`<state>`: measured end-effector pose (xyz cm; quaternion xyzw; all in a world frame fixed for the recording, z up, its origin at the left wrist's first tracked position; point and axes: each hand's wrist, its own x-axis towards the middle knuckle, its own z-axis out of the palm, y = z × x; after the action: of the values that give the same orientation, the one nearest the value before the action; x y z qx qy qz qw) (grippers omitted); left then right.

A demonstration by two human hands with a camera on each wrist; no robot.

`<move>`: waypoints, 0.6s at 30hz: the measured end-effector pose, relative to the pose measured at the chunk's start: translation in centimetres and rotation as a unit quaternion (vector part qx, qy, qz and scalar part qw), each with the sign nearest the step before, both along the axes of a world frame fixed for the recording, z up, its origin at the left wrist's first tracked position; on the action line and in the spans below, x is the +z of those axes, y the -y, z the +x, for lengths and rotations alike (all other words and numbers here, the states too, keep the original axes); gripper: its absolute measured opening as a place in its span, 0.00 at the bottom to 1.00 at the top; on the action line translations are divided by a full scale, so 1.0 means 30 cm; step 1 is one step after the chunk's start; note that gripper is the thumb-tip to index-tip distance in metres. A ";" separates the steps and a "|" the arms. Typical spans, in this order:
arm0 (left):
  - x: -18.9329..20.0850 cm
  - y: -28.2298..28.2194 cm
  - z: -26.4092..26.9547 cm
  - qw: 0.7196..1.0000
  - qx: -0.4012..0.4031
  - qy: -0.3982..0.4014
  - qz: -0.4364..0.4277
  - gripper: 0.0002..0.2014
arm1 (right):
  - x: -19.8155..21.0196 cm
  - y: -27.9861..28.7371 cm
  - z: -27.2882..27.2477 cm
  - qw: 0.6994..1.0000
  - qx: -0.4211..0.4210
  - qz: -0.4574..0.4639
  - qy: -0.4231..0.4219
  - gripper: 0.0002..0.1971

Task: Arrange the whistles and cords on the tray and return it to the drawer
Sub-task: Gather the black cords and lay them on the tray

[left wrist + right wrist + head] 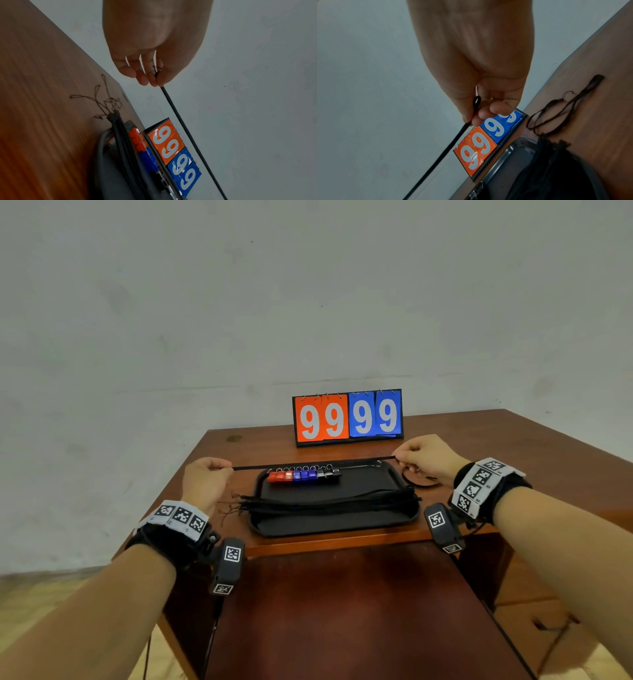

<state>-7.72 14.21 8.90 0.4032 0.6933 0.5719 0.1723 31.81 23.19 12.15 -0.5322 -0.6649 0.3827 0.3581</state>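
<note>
A black tray (342, 527) lies on the wooden table. Along its far side sits a row of whistles (303, 475), red, blue and black, with metal rings. Across the tray's middle lies a bundle of black cords (329, 501), thin end loops spilling left onto the wood (102, 100). A single black cord (311, 463) is stretched taut above the tray's far edge. My left hand (224, 469) pinches its left end (157, 79). My right hand (400, 460) pinches its looped right end (475, 106).
A flip scoreboard (347, 417) reading 99 99 stands behind the tray near the wall. One more looped cord (556, 115) lies on the table right of the tray, under my right hand (421, 479). An open dark drawer (359, 611) extends below the table's front edge.
</note>
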 end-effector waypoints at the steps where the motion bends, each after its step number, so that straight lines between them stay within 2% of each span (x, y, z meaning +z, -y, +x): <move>1: -0.010 0.003 -0.011 1.000 0.001 -0.008 -0.009 0.06 | -0.008 0.002 -0.001 1.000 -0.003 -0.008 -0.004 0.06; 3: -0.027 0.010 -0.025 0.999 0.000 -0.028 -0.023 0.06 | -0.030 -0.007 0.004 1.000 -0.009 -0.021 0.002 0.06; 8: -0.055 0.026 -0.004 0.992 -0.035 -0.100 -0.066 0.06 | -0.087 -0.020 0.025 0.996 -0.024 -0.031 0.077 0.06; 18: -0.101 0.030 0.029 0.960 -0.072 -0.210 -0.168 0.07 | -0.158 -0.018 0.061 0.986 -0.019 0.027 0.164 0.05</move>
<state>-6.84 13.33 5.86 0.5285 0.7690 0.3358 0.1290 33.65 23.72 7.42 -0.5905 -0.7144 0.2656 0.2653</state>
